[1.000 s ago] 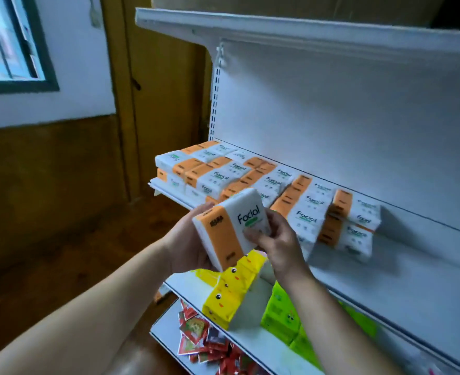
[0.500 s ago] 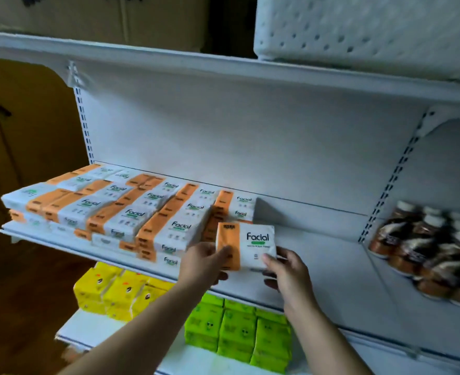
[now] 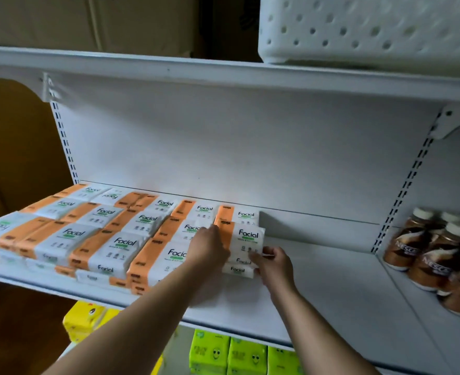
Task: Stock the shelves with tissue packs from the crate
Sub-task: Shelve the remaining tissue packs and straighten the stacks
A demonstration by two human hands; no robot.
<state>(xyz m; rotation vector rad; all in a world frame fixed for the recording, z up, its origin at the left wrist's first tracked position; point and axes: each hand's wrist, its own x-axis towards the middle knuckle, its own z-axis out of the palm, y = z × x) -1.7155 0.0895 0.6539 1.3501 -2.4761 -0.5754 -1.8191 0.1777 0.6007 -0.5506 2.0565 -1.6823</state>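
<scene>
A tissue pack on the white shelf (image 3: 318,288), both hands on it.
Rows of stacked packs (image 3: 96,234) fill the shelf's left part, and brown bottles (image 3: 434,255) stand at the right. The tissue pack (image 3: 246,238) lies atop the rightmost stack. The left hand (image 3: 208,249) grips its orange edge and the right hand (image 3: 273,262) pinches its near corner.

dim, soft blur, bowed edges

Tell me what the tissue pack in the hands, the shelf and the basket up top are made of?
Pack: apparently thin plastic film, a slightly shiny printed wrap with soft, rounded edges.
Shelf: probably painted metal, smooth white, with slotted uprights at the back.
Basket: likely moulded plastic, a matt white wall with round holes.
</scene>
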